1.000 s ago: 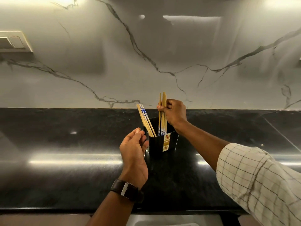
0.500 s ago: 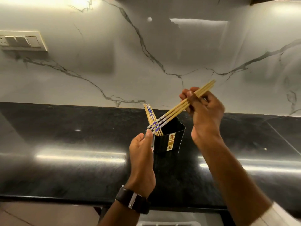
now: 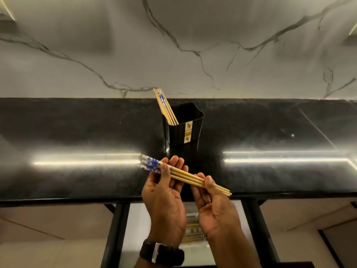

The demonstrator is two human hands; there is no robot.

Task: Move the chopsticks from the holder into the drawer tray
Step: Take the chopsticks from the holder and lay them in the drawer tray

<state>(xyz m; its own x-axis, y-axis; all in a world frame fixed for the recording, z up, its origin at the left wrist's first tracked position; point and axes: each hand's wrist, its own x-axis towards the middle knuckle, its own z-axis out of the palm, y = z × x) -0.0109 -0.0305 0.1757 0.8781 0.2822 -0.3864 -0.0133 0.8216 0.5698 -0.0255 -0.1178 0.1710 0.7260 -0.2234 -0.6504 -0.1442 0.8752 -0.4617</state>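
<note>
A black ribbed holder (image 3: 183, 124) stands on the dark counter, with several bamboo chopsticks (image 3: 165, 106) leaning at its left rim. A second bundle of chopsticks (image 3: 188, 177) with blue-and-white ends lies nearly level in front of the holder. My left hand (image 3: 164, 192), palm up, pinches it near the patterned end under the thumb. My right hand (image 3: 214, 206) pinches it near the thin tips. Below the hands the open drawer shows, and between my wrists I see a tray (image 3: 193, 229) with pale sticks in it, partly hidden.
The glossy black counter (image 3: 77, 132) runs full width, its front edge just behind my hands. A white marble wall (image 3: 173, 45) rises behind it. Dark drawer rails (image 3: 114, 233) frame the opening below. A watch sits on my left wrist.
My right hand lifted a bundle out of the holder, tilted it and brought it down toward me. My left hand left the holder's side and took hold of the patterned end.
</note>
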